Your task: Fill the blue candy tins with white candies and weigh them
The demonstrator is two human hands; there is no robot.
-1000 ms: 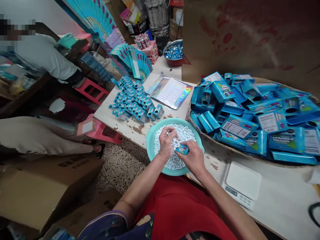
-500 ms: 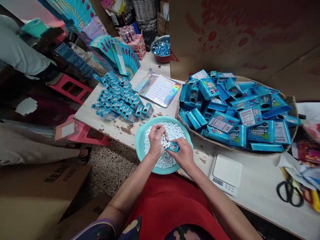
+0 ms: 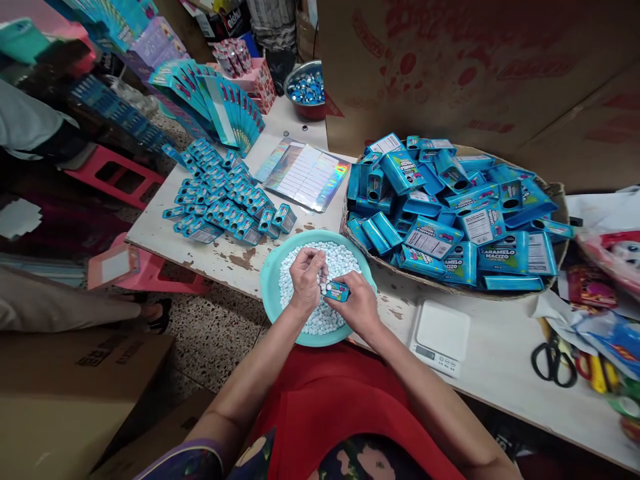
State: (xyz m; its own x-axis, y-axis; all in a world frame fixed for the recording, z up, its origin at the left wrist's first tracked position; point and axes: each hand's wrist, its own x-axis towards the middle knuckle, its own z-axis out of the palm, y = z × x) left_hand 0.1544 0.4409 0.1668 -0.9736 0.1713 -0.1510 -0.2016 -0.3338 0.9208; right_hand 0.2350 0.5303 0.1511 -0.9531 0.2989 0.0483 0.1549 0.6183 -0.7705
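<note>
A turquoise basin full of small white candies sits at the table's front edge, close to my body. Above it, my right hand grips a small blue candy box tilted on its side, one end toward my other hand. My left hand is curled with candies between its fingers, right at that end of the box. Whether any candy is passing into the box is too small to tell.
Rows of small blue boxes stand left on the table, beside shiny label sheets. A large carton of blue boxes lies right, with a white scale and scissors nearer. Another person is at far left.
The camera view has swung slightly to the right, so everything sits further left. My hands keep the same hold, with the box end close to the left fingers.
</note>
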